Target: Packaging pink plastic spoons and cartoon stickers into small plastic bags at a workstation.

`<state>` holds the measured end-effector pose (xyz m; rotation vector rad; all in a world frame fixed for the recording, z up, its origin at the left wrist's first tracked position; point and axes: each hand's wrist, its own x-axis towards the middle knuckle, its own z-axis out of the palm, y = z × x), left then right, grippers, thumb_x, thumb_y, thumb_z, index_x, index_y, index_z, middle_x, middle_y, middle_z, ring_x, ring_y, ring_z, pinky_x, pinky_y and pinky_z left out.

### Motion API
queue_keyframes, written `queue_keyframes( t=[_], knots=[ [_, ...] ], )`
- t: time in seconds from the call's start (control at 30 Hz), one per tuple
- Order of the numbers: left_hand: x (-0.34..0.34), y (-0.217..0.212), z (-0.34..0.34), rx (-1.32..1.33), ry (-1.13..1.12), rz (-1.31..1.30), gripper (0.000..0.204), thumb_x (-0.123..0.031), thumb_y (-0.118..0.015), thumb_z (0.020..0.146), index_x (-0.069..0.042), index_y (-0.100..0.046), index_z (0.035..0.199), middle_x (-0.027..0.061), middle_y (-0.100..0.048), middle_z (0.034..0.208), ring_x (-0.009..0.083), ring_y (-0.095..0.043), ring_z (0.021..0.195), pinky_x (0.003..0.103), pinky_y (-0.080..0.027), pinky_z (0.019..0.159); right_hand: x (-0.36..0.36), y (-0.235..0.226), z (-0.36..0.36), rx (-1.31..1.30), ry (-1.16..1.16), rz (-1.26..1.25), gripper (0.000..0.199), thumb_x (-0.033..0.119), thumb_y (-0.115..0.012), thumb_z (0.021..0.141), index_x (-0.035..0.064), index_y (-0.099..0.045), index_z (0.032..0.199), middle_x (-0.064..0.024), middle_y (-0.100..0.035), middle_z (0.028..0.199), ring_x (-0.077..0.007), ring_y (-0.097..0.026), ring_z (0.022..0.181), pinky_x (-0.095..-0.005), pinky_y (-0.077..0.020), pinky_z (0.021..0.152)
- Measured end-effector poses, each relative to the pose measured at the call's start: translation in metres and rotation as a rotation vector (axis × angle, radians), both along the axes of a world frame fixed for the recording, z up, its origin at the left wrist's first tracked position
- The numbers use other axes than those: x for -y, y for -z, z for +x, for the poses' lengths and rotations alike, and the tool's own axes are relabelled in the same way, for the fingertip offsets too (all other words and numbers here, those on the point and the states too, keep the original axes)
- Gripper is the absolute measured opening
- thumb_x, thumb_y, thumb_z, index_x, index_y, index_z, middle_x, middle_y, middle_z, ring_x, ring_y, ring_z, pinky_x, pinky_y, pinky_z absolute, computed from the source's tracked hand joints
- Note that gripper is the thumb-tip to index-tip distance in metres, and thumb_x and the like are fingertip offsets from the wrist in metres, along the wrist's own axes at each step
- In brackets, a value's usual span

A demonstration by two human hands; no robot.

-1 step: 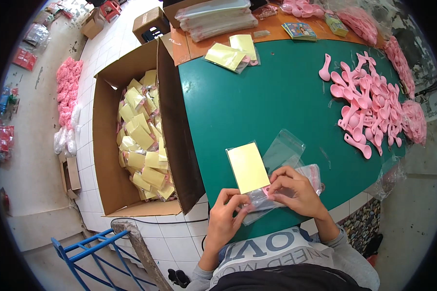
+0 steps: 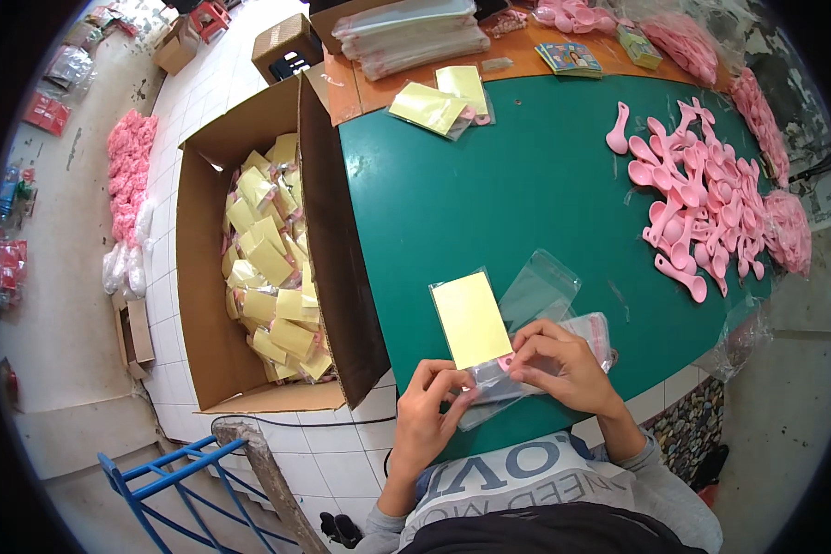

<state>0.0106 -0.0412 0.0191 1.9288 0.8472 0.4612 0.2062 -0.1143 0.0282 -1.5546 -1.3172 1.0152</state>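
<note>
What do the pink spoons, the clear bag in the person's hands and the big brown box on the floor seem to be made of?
The pink spoons look like moulded plastic: uniform colour, smooth with a soft sheen. The clear bag held by both hands seems thin plastic film, since it is see-through, glossy and creased. The big brown box appears to be corrugated cardboard: matt brown, with stiff folded flaps. The yellow card is probably paper or card.

The scene is evenly and brightly lit; soft shadows are cast toward six o'clock. Straight edges are bent near the rim, where a black vignette is seen and detail is softened.
</note>
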Motion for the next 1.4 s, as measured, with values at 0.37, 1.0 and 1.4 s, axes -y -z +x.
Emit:
queue_keyframes(
  t=[0.37,1.0,1.4],
  knots=[
    [0.009,0.006,0.007,0.175,-0.264,-0.339,0.019,0.004,-0.065,0.077,0.002,-0.053,0.091,0.0062,-0.051,0.092,0.0102,-0.056,0.081,0.021,-0.053,0.064,-0.004,0.007,-0.022,-0.405,0.358,-0.097,0.012,0.001,-0.059,0.084,-0.0055,-0.051,0.090,-0.0095,-0.060,0.080,-0.0117,-0.063,0.076,-0.0216,-0.0526,0.064],
    [-0.048,-0.045,0.039,0.370,-0.085,-0.209,0.045,0.005,-0.050,0.084,0.002,-0.040,0.127,0.0154,-0.043,0.127,0.0158,-0.054,0.093,0.025,-0.053,0.065,-0.004,-0.025,0.024,0.192,0.351,0.104,0.034,0.001,-0.061,0.076,0.0016,-0.058,0.110,-0.0134,-0.059,0.097,-0.0209,-0.060,0.082,-0.0298,-0.0478,0.074],
    [-0.048,0.010,0.108,-0.011,0.194,0.360,0.038,-0.015,-0.062,0.080,-0.002,-0.049,0.114,0.0130,-0.052,0.089,0.0293,-0.055,0.081,0.034,-0.047,0.072,0.066,-0.002,0.130,1.073,0.670,-0.144,0.029,-0.003,-0.058,0.075,-0.0005,-0.053,0.104,-0.0154,-0.049,0.097,-0.0316,-0.050,0.093,-0.0376,-0.0395,0.081]
  ],
)
